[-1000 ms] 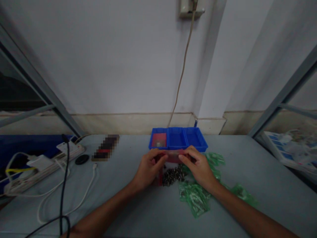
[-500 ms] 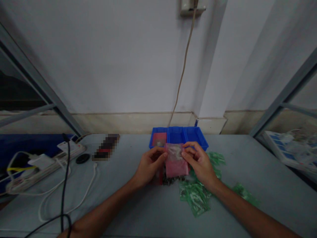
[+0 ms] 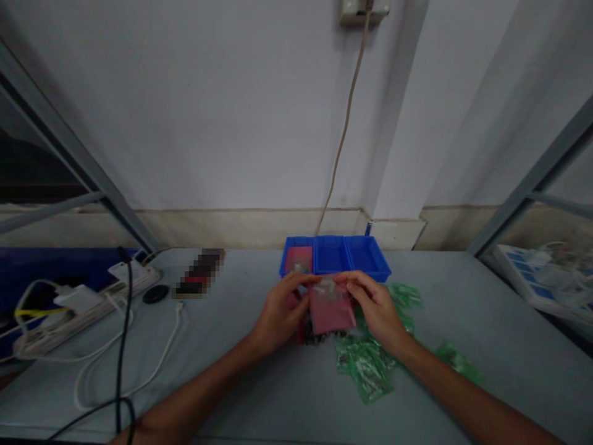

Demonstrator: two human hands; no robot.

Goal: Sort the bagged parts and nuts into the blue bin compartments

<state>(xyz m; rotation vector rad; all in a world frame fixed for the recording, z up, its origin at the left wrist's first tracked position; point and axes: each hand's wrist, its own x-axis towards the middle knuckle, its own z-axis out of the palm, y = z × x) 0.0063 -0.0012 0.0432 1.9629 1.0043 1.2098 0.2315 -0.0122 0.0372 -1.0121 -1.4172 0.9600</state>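
A small pink plastic bag (image 3: 330, 310) with something pale inside hangs between both hands above the table. My left hand (image 3: 281, 312) pinches its upper left corner. My right hand (image 3: 376, 309) pinches its upper right corner. Below the bag lies a heap of small dark screws (image 3: 319, 337), mostly hidden by it. Just behind the hands stands a row of three blue bins (image 3: 365, 256); the left bin holds a pink bag (image 3: 299, 259).
Green plastic bags (image 3: 368, 368) lie scattered right of the hands. At the left are a white power strip (image 3: 78, 306), white and black cables (image 3: 123, 346), a black round cap (image 3: 155, 294) and a blurred dark object (image 3: 200, 281). A cord (image 3: 345, 123) runs down the wall.
The pink bag, held flat and low one second ago, was raised and turned upright; it has now come slightly down and nearer, still pinched by both hands.
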